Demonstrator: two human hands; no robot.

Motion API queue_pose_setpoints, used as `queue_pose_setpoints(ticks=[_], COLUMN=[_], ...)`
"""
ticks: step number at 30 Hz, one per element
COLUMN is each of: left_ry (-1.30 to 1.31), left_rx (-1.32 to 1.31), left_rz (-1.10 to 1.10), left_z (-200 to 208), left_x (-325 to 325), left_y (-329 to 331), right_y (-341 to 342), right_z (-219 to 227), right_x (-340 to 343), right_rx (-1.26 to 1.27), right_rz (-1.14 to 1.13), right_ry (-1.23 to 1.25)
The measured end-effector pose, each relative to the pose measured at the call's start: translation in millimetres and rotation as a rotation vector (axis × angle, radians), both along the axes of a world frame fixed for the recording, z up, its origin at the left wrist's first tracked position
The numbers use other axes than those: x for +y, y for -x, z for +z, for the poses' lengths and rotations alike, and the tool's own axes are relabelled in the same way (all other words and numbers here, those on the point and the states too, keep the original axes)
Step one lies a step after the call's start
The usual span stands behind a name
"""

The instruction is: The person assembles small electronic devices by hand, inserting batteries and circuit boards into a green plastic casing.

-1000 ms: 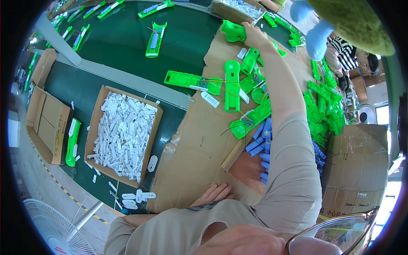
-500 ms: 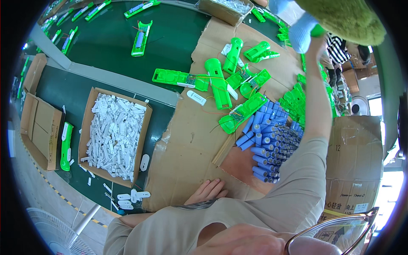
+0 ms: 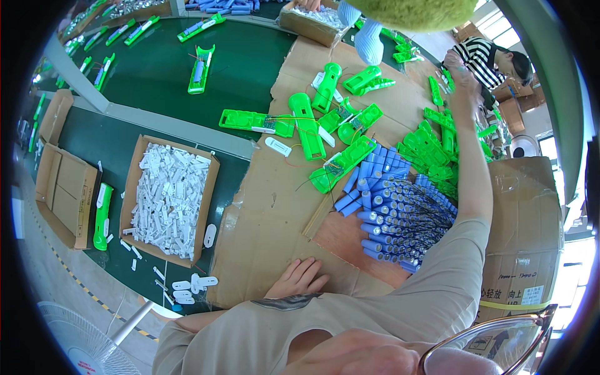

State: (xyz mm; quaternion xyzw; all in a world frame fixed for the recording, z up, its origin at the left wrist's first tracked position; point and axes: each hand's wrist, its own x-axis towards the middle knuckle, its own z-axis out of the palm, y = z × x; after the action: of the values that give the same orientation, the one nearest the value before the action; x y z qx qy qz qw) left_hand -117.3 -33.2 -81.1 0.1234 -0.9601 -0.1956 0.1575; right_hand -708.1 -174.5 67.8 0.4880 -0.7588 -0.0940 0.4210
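My left hand (image 3: 297,277) lies flat on the brown cardboard sheet (image 3: 262,206), fingers stretched out and holding nothing. My right arm reaches far across the right side. At its end my right hand (image 3: 461,76) is over the far right part of the bench, beside loose green plastic shells (image 3: 431,147); its fingers are too small and blurred to read. Blue cylindrical battery cells (image 3: 400,212) with dark wires lie bundled beside my right forearm. Mid-sheet are several green housings (image 3: 307,128) with circuit boards and thin wires, and a white oval cover (image 3: 278,147).
A carton of small white plastic parts (image 3: 167,200) stands left, beside an open carton (image 3: 69,194) and a green housing (image 3: 102,215). A fuzzy green object (image 3: 412,12) hangs at the top. A person in a striped shirt (image 3: 481,62) is far right. A tall carton (image 3: 522,231) stands right.
The view has shifted, moving the fuzzy green object leftward and showing more of the shells and battery cells. My right hand now shows clear of that object. My left hand stays on the cardboard.
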Motion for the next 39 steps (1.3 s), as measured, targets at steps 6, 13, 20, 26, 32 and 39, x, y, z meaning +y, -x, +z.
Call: queue_pose_setpoints(ticks=[6, 13, 20, 26, 32, 39], left_ry=[0.223, 0.254, -0.142, -0.259, -0.946, -1.406], left_rx=[0.07, 0.18, 0.196, 0.268, 0.678, 0.586], left_rz=[0.073, 0.079, -0.013, -0.014, 0.332, -0.32], left_z=[-14.1, -20.8, 17.9, 25.1, 44.1, 127.3], left_x=[3.7, -0.2, -4.9, -1.4, -17.4, -11.8], left_y=[0.2, 4.8, -1.0, -9.8, -31.3, -61.3], right_y=[-249.3, -220.8, -235.0, -309.6, -418.5, -504.8], right_z=[-23.0, -72.6, 39.8, 86.4, 71.7, 30.8], right_x=[-109.8, -134.7, -37.2, 63.5, 145.6, 177.1], right_rx=[-1.184, -0.172, -0.771, -1.747, -2.309, -2.467], right_rz=[0.347, 0.782, 0.835, 1.061, 1.188, 1.042], right_ry=[-0.292, -0.737, -0.296, 0.169, 0.375, 0.172])
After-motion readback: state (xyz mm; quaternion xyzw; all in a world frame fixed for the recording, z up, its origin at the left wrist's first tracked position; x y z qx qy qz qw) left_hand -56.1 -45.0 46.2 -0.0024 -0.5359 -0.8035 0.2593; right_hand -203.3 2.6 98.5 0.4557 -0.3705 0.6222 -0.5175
